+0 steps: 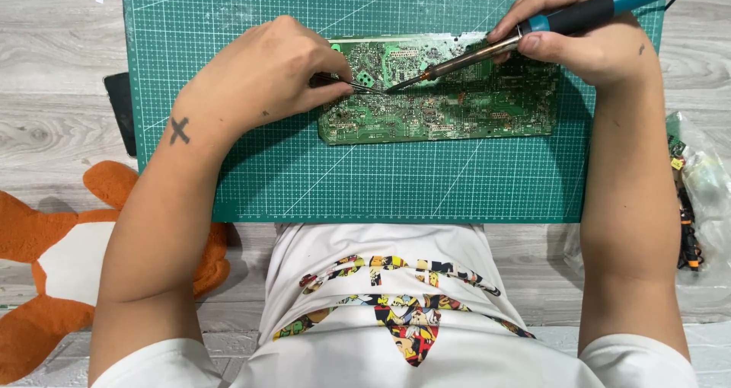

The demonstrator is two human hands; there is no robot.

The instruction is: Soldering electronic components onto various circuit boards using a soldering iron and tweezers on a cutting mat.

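Soldering iron [533, 34] tip on green circuit board [457, 106]

light: bright, even, from above | shadows: soft, under forearms on green mat [381, 182] | focus: sharp throughout

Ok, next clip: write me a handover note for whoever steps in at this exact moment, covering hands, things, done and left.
Left hand: pinching tweezers, tips on the circuit board.
Right hand: gripping the soldering iron, tip down on the board right beside the tweezer tips.
Board lies flat on the green cutting mat, near its far edge. A clear bag of parts sits on the table to the right; an orange plush toy to the left.
Done: tools meet at one spot on the board. Left: the joint's state is too small to judge; both tools are yet to be lifted away.
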